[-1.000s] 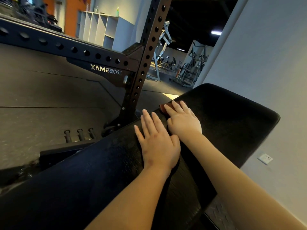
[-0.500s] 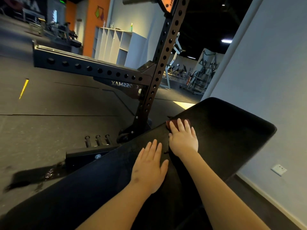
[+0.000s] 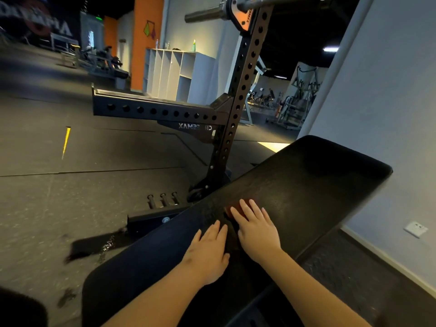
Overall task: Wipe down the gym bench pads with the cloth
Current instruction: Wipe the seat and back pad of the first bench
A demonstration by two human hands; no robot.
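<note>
Now, the left hand [image 3: 207,253] lies flat and relaxed on the black pad [image 3: 318,185], fingers straight, gripping nothing; it serves best as a brace. Just beside it at two o'clock, the right hand [image 3: 256,228] presses with straight fingers on the reddish cloth [image 3: 232,208], which peeks out at eleven o'clock under the fingertips, near the pad's middle. To wipe well, I judge: even palm pressure, long overlapping strokes toward one o'clock to the far end, edges included, and the cloth spread, not bunched.
</note>
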